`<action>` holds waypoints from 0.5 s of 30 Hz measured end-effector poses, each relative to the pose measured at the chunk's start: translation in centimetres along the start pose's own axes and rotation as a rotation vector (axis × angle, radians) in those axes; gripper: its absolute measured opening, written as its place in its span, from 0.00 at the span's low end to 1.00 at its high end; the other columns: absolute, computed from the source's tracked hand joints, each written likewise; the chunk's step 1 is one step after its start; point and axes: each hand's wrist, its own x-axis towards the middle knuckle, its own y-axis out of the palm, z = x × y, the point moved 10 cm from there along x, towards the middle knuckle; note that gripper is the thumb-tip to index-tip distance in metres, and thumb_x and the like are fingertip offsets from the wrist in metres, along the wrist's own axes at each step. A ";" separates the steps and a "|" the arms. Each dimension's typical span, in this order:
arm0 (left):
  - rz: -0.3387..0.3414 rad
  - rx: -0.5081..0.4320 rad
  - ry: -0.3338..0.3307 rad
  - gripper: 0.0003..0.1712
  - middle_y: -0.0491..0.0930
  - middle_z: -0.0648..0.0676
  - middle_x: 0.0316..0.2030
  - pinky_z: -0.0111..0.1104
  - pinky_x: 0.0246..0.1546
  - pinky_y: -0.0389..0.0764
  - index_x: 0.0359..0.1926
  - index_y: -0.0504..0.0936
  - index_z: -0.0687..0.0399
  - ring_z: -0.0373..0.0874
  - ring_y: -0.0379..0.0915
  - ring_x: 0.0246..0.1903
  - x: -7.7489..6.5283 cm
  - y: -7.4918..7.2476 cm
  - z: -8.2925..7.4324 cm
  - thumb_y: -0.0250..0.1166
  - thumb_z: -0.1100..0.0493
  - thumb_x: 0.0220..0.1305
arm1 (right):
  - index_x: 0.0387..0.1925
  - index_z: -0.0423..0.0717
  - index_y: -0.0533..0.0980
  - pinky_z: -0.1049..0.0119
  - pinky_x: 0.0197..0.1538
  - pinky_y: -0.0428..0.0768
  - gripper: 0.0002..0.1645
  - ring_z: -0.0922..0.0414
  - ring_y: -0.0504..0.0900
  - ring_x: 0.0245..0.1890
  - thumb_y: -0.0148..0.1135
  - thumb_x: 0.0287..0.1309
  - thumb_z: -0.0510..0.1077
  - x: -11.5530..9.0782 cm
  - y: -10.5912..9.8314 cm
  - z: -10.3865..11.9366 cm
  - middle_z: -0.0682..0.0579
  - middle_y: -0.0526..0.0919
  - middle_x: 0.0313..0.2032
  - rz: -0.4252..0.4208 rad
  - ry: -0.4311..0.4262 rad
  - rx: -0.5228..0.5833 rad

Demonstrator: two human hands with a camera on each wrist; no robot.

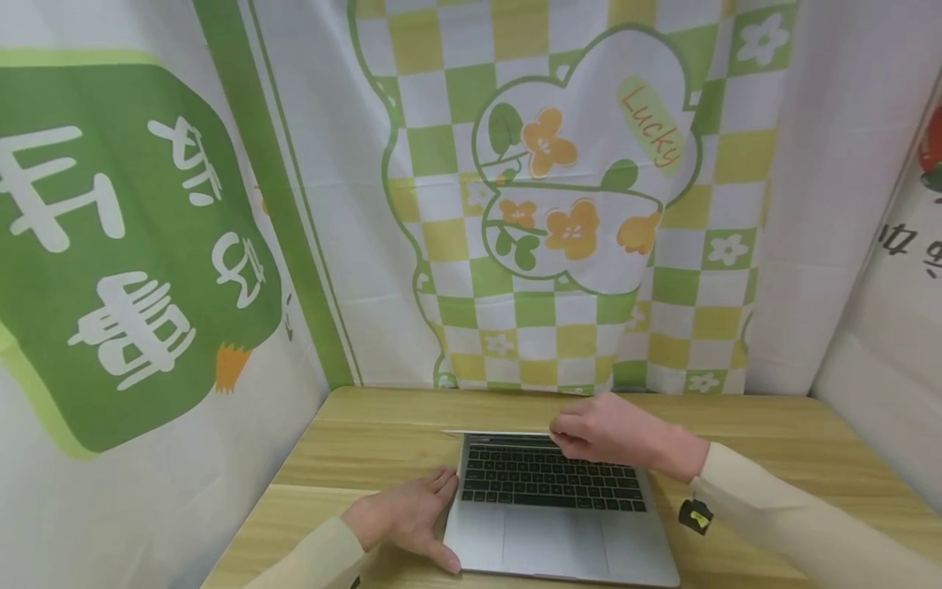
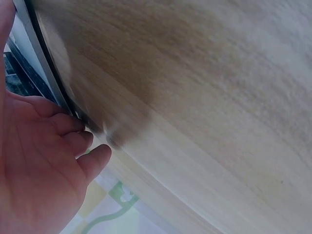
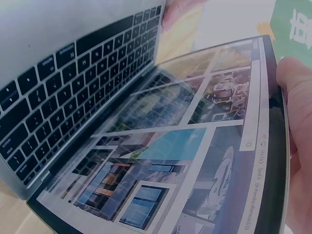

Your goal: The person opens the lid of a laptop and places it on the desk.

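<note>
A silver laptop (image 1: 555, 540) with black keys lies on the wooden table. Its lid is raised and, from the head view, seen almost edge-on. My right hand (image 1: 614, 433) pinches the lid's top edge. In the right wrist view the lit screen (image 3: 195, 146) shows several pictures, with my right thumb (image 3: 295, 78) at its border and the keyboard (image 3: 83, 87) facing it. My left hand (image 1: 412, 515) rests spread along the left side of the laptop's base, thumb by the front corner. In the left wrist view, the left hand's fingers (image 2: 78, 141) touch that side.
The wooden table (image 1: 353, 433) reaches back to a hanging cloth (image 1: 515, 327) with green and yellow checks. A green-and-white printed cloth (image 1: 184, 393) hangs at the left, and a white one (image 1: 890, 368) at the right. A dark wrist device (image 1: 695, 517) sits below the right sleeve.
</note>
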 end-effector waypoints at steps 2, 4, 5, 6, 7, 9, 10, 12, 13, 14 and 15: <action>-0.001 -0.008 0.003 0.72 0.55 0.66 0.74 0.42 0.73 0.61 0.73 0.56 0.66 0.57 0.53 0.74 0.0 0.0 0.0 0.60 0.16 0.43 | 0.25 0.56 0.75 0.84 0.22 0.60 0.10 0.74 0.59 0.19 0.64 0.56 0.38 0.0 0.0 -0.5 0.65 0.72 0.19 0.012 0.022 -0.003; 0.003 -0.023 0.000 0.72 0.55 0.66 0.74 0.43 0.73 0.60 0.73 0.56 0.66 0.57 0.52 0.74 0.0 0.0 0.0 0.60 0.16 0.43 | 0.26 0.56 0.77 0.84 0.23 0.64 0.09 0.74 0.62 0.19 0.66 0.56 0.39 0.1 0.0 -1.1 0.65 0.76 0.20 0.025 0.050 -0.010; 0.005 -0.030 -0.002 0.72 0.55 0.65 0.74 0.43 0.73 0.60 0.74 0.56 0.66 0.57 0.52 0.74 0.0 0.1 0.0 0.60 0.16 0.43 | 0.27 0.56 0.78 0.83 0.23 0.66 0.08 0.74 0.63 0.19 0.66 0.56 0.39 0.1 0.0 -1.4 0.65 0.77 0.21 0.031 0.067 -0.015; 0.008 -0.038 -0.005 0.72 0.54 0.65 0.74 0.43 0.73 0.60 0.74 0.56 0.66 0.57 0.52 0.74 0.0 0.1 0.1 0.60 0.16 0.43 | 0.28 0.56 0.79 0.83 0.23 0.68 0.06 0.74 0.64 0.18 0.66 0.57 0.40 0.2 -0.1 -1.8 0.65 0.78 0.21 0.038 0.085 -0.018; 0.011 -0.044 -0.008 0.72 0.54 0.65 0.74 0.43 0.74 0.60 0.74 0.56 0.66 0.57 0.52 0.74 -0.1 0.1 0.1 0.61 0.16 0.43 | 0.29 0.56 0.79 0.82 0.23 0.68 0.06 0.74 0.64 0.18 0.66 0.58 0.41 0.2 0.0 -2.1 0.65 0.78 0.21 0.049 0.106 -0.019; 0.016 -0.052 -0.014 0.73 0.54 0.65 0.75 0.43 0.74 0.60 0.74 0.55 0.65 0.57 0.51 0.75 -0.1 0.1 0.1 0.61 0.16 0.42 | 0.30 0.56 0.80 0.82 0.23 0.69 0.04 0.74 0.64 0.17 0.66 0.60 0.43 0.2 -0.1 -2.7 0.65 0.78 0.21 0.062 0.142 -0.017; 0.017 -0.054 -0.015 0.73 0.53 0.65 0.75 0.43 0.74 0.60 0.74 0.55 0.65 0.57 0.51 0.75 -0.1 0.2 0.1 0.61 0.16 0.42 | 0.30 0.56 0.80 0.81 0.23 0.69 0.04 0.74 0.64 0.17 0.66 0.60 0.43 0.2 -0.1 -3.0 0.65 0.77 0.20 0.067 0.159 -0.013; 0.019 -0.059 -0.017 0.73 0.53 0.65 0.75 0.43 0.74 0.60 0.74 0.55 0.65 0.57 0.51 0.75 -0.1 0.2 0.2 0.60 0.16 0.42 | 0.30 0.56 0.80 0.80 0.23 0.69 0.05 0.74 0.63 0.16 0.65 0.62 0.44 0.2 -0.2 -3.4 0.65 0.75 0.20 0.072 0.178 0.000; 0.019 -0.058 -0.017 0.73 0.53 0.65 0.75 0.43 0.74 0.60 0.74 0.54 0.65 0.57 0.51 0.75 -0.1 0.2 0.2 0.60 0.16 0.42 | 0.30 0.56 0.80 0.80 0.23 0.69 0.05 0.74 0.63 0.16 0.65 0.62 0.44 0.3 -0.2 -3.6 0.65 0.75 0.20 0.073 0.186 0.005; 0.018 -0.055 -0.017 0.73 0.53 0.65 0.75 0.43 0.74 0.60 0.74 0.54 0.65 0.57 0.51 0.75 -0.1 0.2 0.2 0.60 0.16 0.42 | 0.29 0.55 0.79 0.79 0.23 0.69 0.05 0.74 0.62 0.16 0.65 0.62 0.45 0.3 -0.4 -3.8 0.66 0.74 0.19 0.070 0.194 0.013; 0.017 -0.053 -0.016 0.73 0.53 0.65 0.75 0.43 0.74 0.59 0.74 0.54 0.65 0.57 0.51 0.75 -0.1 0.2 0.2 0.60 0.16 0.42 | 0.29 0.55 0.79 0.79 0.23 0.69 0.06 0.74 0.62 0.16 0.65 0.63 0.45 0.2 -0.4 -4.0 0.66 0.73 0.19 0.070 0.201 0.023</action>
